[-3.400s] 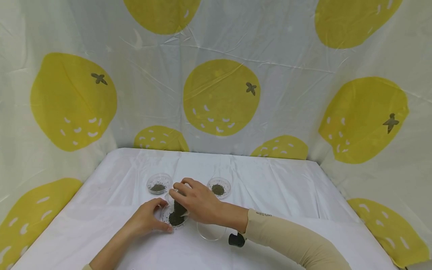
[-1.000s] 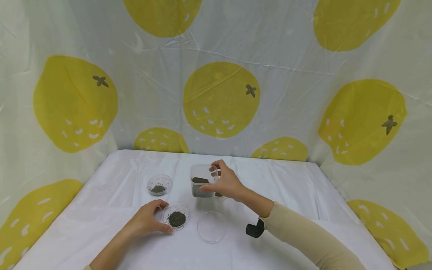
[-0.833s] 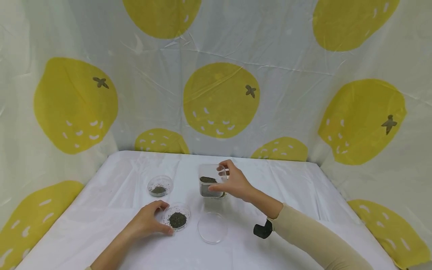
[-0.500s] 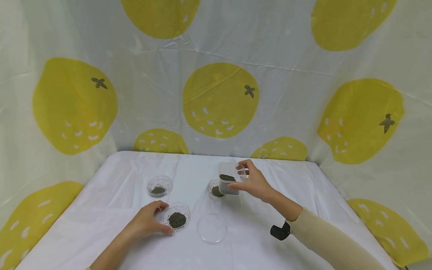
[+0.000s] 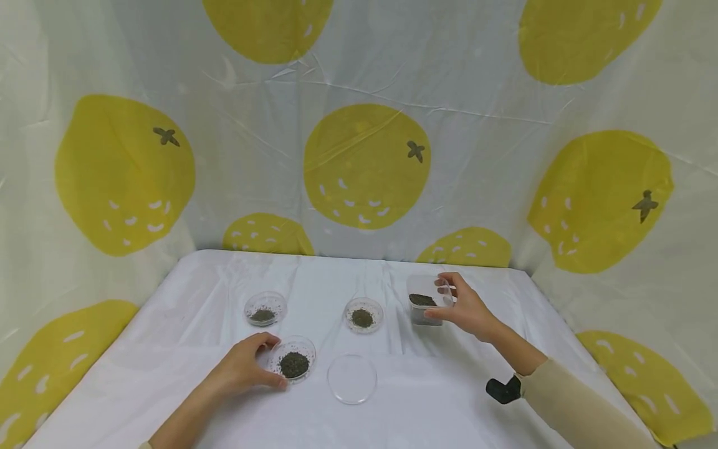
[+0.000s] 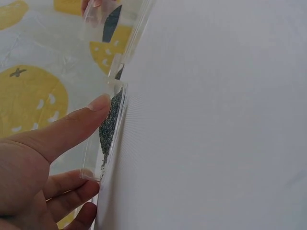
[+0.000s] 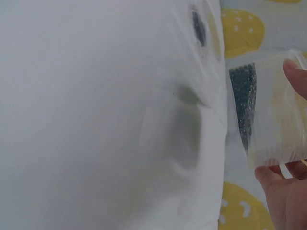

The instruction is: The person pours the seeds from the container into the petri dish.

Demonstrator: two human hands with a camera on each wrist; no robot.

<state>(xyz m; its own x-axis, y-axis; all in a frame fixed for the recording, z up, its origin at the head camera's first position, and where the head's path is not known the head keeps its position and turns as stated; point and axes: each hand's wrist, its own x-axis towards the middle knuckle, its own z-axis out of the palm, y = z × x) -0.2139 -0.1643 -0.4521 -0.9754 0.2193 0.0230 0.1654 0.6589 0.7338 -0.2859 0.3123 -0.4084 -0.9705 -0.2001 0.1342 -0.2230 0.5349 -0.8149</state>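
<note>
My left hand (image 5: 247, 366) holds a clear petri dish (image 6: 89, 160) by its edge between thumb and fingers. A heap of dark green crumbs (image 5: 294, 365) lies in that dish, on the white cloth. To the right and farther back, my right hand (image 5: 467, 309) grips a clear square plastic tub (image 5: 429, 316) by its sides, thumb in front and fingers behind. Dark green crumbs (image 7: 244, 96) fill the tub's lower part. In the right wrist view the tub is raised over the cloth, its shadow below.
Two more petri dishes with smaller heaps stand farther back, a left dish (image 5: 247, 307) and a middle dish (image 5: 379, 312). A clear round lid (image 5: 352, 379) lies flat just right of the held dish. Behind the table hangs a lemon-print curtain (image 5: 477, 125).
The right hand was over the left-held dish with the tub tipped; it has since carried the tub upright to the right, past the middle dish. The left hand stays put.
</note>
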